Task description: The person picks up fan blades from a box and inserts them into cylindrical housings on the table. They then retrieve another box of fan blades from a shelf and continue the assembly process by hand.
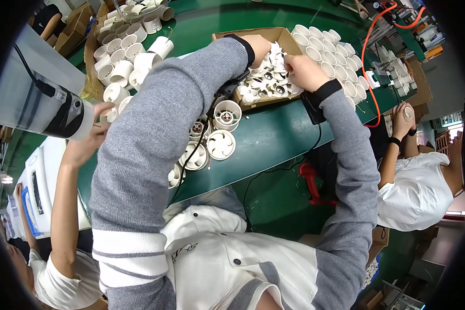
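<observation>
A cardboard box (pixel 274 100) on the green table holds a heap of small white fan impellers (pixel 266 77). At its far left side, my left hand (pixel 257 50) reaches over the heap, its fingertips hidden behind the hand. On the box's right side, my right hand (pixel 309 73) has its fingers curled down against the impellers; what they pinch is too small to make out. Below my left forearm stand several round white fan housings (pixel 227 114). One shows a motor inside, and another housing (pixel 221 144) shows curved blades.
Rows of white cups (pixel 328 51) stand right of the box. More white housings (pixel 121 54) crowd the far left. A red hose (pixel 364 62) loops along the right. Co-workers sit on both sides; one's hand (pixel 95 129) is near my left arm. Black cables (pixel 315 142) hang from my wrists.
</observation>
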A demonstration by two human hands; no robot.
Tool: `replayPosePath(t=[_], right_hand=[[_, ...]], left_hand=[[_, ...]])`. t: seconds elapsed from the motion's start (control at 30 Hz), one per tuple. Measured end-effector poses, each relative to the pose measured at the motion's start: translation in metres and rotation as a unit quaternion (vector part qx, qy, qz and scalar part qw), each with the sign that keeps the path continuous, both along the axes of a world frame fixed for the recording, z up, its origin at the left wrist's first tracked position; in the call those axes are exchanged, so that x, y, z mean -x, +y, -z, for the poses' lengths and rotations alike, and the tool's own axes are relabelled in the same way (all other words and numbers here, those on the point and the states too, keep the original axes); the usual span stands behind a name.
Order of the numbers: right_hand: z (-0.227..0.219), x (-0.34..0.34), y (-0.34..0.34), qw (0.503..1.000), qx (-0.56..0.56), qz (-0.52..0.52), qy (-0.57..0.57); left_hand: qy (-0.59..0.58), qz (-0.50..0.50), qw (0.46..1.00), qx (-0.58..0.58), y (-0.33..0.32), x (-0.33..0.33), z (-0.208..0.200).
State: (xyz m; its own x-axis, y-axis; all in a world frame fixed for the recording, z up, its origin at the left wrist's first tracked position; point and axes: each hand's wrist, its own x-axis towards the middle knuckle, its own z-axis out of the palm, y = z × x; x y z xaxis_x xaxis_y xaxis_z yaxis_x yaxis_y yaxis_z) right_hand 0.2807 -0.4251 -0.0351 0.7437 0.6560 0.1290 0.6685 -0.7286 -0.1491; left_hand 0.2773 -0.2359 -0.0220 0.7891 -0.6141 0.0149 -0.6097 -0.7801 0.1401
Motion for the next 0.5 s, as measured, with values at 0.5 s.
replayPosePath(t=[0.5], right_hand=[[-0.01,0.009,0.014,0.986,0.155,0.026,-0.061]], left_hand=[[0.012,0.085,0.991,-0.105,-0.02,0.006,-0.008]])
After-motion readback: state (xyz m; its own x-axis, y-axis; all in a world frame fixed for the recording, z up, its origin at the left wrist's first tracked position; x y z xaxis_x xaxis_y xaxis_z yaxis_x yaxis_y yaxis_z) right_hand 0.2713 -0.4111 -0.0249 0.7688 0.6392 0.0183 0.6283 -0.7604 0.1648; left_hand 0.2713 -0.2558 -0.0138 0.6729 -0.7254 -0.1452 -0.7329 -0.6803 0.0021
